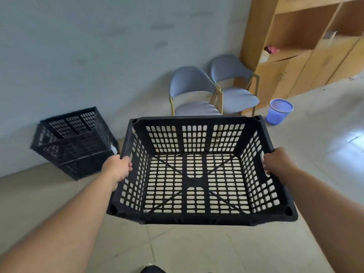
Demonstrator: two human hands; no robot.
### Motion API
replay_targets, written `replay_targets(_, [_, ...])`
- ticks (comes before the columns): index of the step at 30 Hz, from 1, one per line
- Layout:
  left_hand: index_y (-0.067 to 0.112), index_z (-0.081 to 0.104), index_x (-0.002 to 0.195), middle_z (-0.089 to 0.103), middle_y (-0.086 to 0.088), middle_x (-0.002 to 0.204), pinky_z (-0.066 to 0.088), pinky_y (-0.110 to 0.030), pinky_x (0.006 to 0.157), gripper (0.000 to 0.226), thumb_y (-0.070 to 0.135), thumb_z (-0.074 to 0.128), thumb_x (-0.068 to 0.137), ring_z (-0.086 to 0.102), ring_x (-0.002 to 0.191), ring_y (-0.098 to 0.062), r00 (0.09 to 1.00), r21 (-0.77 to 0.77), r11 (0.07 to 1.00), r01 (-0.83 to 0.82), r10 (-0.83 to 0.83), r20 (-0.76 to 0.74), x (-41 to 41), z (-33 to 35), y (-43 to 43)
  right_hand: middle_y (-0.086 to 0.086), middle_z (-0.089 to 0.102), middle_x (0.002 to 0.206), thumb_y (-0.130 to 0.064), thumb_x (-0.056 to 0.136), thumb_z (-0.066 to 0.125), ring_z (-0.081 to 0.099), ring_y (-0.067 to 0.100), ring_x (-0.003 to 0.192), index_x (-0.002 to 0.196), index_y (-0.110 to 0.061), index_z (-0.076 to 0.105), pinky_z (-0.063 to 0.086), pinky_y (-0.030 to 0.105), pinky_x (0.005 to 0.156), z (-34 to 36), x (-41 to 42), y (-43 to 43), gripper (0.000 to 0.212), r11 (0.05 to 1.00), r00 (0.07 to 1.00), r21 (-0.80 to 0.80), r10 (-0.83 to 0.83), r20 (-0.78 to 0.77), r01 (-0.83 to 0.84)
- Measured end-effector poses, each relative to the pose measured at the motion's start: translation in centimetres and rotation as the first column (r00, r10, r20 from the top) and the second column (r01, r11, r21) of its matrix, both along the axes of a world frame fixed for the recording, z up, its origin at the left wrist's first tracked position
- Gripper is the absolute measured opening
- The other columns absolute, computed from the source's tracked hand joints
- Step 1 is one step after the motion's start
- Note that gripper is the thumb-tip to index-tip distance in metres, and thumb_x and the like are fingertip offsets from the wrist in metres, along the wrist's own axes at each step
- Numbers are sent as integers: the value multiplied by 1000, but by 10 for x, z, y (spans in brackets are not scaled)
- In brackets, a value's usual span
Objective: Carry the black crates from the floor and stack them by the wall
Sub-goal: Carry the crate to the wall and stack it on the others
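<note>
While the big black crate hangs in the air, it could bump the stack of crates by the wall and knock it over. It could also tip and fall. It is empty and full of holes. The left hand and right hand each grip a side.
</note>
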State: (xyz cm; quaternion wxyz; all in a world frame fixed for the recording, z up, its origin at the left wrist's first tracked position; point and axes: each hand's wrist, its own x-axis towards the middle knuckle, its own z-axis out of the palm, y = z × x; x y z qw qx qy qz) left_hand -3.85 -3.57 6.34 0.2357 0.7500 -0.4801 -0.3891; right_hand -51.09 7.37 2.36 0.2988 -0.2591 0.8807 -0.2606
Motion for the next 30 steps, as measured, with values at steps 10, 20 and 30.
replay_targets(10, [6, 66, 107, 72, -11, 87, 57, -43, 77, 25, 20, 45, 107, 66, 75, -23, 966, -31, 966, -258, 257, -41, 245, 13, -12, 23, 70, 78, -9, 80, 54, 69, 40, 76, 78, 4, 64, 59, 44, 66, 70, 262, -128, 16, 959, 952, 14, 284, -117, -284])
replay_targets(20, [4, 68, 92, 74, -13, 88, 44, -35, 66, 33, 24, 45, 104, 62, 68, -23, 914, -69, 914, -400, 403, 39, 426, 37, -48, 21, 70, 78, -12, 81, 53, 70, 37, 72, 84, 2, 66, 55, 36, 57, 80, 451, -241, 19, 904, 904, -37, 425, -42, -426])
replay_targets(30, [3, 69, 97, 71, -12, 88, 45, -33, 65, 31, 22, 46, 107, 62, 73, -20, 820, -26, 820, -572, 571, -33, 484, 35, -150, 29, 70, 72, -3, 76, 54, 71, 45, 72, 76, 10, 67, 59, 61, 67, 80, 531, -414, 19, 853, 855, -61, 518, -13, -518])
